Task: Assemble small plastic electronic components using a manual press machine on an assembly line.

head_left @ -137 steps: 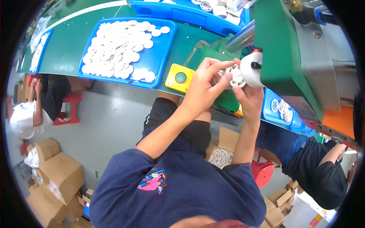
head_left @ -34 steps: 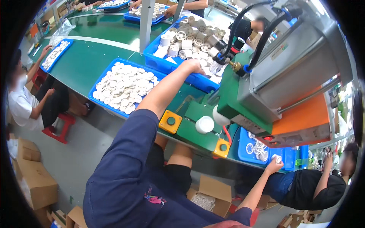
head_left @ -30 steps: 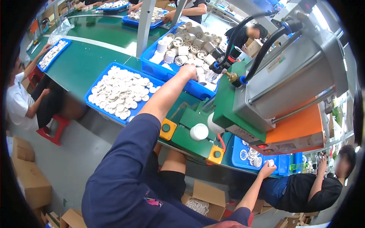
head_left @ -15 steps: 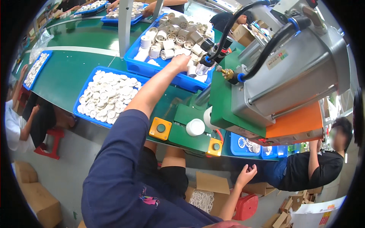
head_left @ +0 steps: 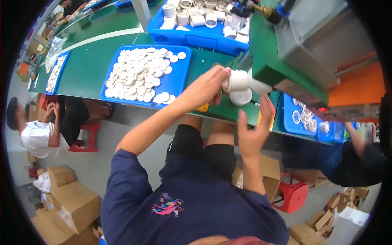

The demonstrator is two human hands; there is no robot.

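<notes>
A white plastic cylinder (head_left: 238, 81) is gripped by my left hand (head_left: 214, 83), its fingers closed round the near end. Just below it, a round white piece (head_left: 241, 97) sits on the green base of the press (head_left: 269, 61). Against the press head, another white rounded part (head_left: 258, 83) shows beside the held cylinder. My right hand (head_left: 257, 128) is raised near the table edge with thumb and fingers apart, holding nothing. It is somewhat blurred.
A blue tray of white discs (head_left: 136, 73) lies left of my forearm. Behind it stands a blue bin (head_left: 196, 38) of white cylinders. White rings fill a blue tray (head_left: 300, 118) at the right. Cardboard boxes (head_left: 77, 200) and a red stool (head_left: 292, 194) stand on the floor.
My left hand has come back from the blue bin to the press with a white cylinder in it. My right hand has risen from beside the stool toward the press. The view has shifted.
</notes>
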